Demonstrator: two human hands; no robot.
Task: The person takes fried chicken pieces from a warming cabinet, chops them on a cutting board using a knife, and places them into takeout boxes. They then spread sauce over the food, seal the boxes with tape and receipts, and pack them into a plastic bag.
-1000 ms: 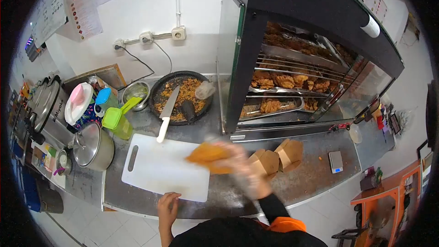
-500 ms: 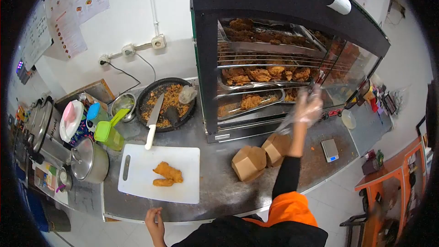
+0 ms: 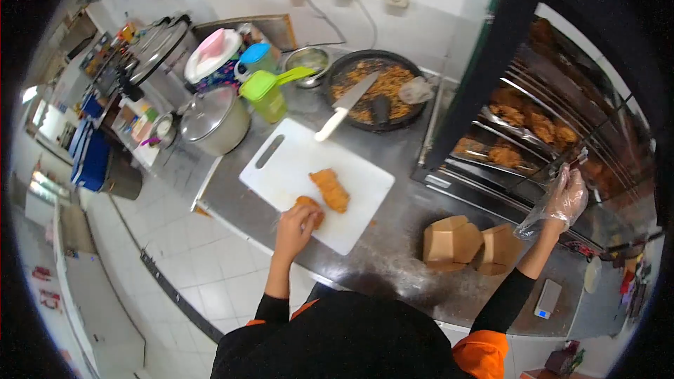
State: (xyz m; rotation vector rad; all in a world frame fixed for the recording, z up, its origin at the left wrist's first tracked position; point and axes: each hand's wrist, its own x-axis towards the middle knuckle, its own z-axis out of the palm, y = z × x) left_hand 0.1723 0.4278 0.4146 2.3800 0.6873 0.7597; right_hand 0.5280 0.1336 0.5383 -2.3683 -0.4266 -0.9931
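Observation:
My bare left hand (image 3: 293,230) is at the near edge of a white cutting board (image 3: 365,179), its fingers closed on a small piece of fried chicken (image 3: 309,203). A larger fried chicken piece (image 3: 330,190) lies beside it on the board. In a clear plastic glove, my right hand (image 3: 566,200) is raised at the front of a heated display cabinet (image 3: 463,112), near the edge of its glass door. Its fingers are bent together around something small that I cannot make out. Trays of fried chicken (image 3: 507,154) sit inside the cabinet.
A knife (image 3: 347,105) lies across a dark stone mortar (image 3: 337,70) of crumbs, its handle on the board. Two open brown cartons (image 3: 449,242) and a small scale (image 3: 547,300) stand on the right. A lidded pot (image 3: 217,123) and green jug (image 3: 265,98) are on the left.
My left hand has come up from the counter's edge onto the small chicken piece. My right hand remains at the cabinet front. The camera view has turned left.

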